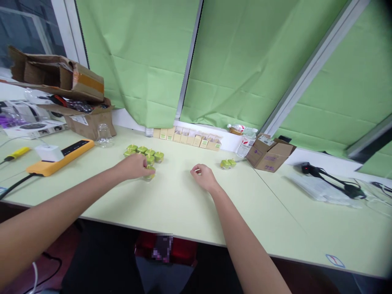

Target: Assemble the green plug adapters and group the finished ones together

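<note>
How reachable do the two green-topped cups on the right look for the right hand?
Probably yes: nothing visible stands between the right hand and those green-topped cups to its right.

The left hand point(136, 165) pinches a little green cup point(149, 176) beside a bunch of green cups point(141, 150). The right hand point(204, 176) curls over the table point(183, 212). Two more green cups point(225, 164) sit near a brown box point(265, 157) and a clear bottle point(244, 148).

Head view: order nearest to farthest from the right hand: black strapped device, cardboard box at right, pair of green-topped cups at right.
1. Pair of green-topped cups: right of the right hand.
2. Cardboard box: farther right, toward the back.
3. Black strapped device: far right.
</note>
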`<state>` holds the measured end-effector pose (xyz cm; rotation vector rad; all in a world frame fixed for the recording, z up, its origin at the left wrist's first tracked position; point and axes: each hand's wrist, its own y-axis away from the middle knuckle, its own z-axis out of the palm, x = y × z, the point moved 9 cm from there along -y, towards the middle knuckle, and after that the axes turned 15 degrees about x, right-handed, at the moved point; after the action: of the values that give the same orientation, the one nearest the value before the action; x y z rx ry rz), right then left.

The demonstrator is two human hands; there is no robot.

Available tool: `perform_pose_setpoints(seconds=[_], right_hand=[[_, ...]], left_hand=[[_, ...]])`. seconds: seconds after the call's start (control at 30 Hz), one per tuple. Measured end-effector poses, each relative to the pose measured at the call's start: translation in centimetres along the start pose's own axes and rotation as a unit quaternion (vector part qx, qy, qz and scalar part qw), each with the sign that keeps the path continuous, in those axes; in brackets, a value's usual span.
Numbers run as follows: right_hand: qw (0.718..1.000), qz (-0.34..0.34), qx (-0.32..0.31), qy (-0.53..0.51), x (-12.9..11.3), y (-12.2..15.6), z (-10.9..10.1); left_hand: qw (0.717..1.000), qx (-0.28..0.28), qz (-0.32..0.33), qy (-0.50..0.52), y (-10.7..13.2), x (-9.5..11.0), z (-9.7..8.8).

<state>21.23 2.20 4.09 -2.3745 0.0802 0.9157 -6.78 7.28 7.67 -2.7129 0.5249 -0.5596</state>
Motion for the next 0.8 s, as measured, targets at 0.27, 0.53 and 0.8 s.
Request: perform_pose_setpoints(seconds=[0.27,0.53,0.8], right_hand=[[1.0,-0.011,0.018,-0.005,-0.4,-0.1,-0.5],[0.999,-0.011,0.03,-0.01,-0.2,-0.3,-0.6],[0.999,-0.011,0.044,-0.014,-0.1,-0.4,-1.1]], left_hand=[[0.987,0.041,0.081,-0.132,-1.7,6.1,2.2],[0.984,0.045,0.05,-0.165,-3.0,3.7,3.0],[0.984,0.047,0.009,-0.171,-4.1,2.3,3.4]])
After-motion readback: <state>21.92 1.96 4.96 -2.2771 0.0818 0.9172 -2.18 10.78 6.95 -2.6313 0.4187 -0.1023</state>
